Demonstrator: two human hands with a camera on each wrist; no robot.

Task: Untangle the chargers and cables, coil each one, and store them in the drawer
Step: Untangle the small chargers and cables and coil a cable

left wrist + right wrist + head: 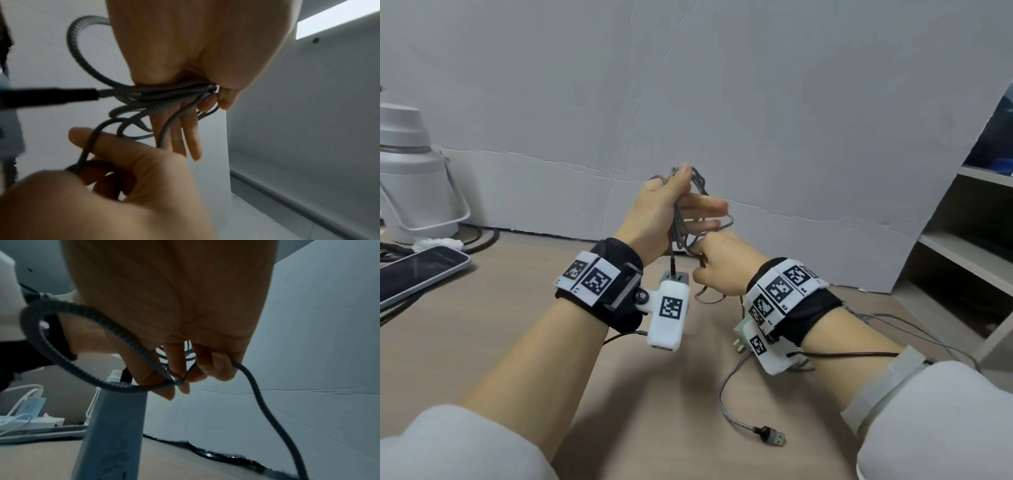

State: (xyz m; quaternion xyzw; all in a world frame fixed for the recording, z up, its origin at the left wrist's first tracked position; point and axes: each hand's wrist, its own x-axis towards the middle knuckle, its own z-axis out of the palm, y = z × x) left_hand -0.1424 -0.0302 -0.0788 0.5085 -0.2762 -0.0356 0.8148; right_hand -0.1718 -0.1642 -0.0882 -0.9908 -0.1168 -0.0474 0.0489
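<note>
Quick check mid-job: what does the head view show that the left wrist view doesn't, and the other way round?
Only the head view shows the USB plug lying loose on the desk, the phone at the left and the shelves at the right. Only the left wrist view shows the strands bunched under the left thumb. Both show the left hand gripping the braided cable and the right hand pinching a strand.
</note>
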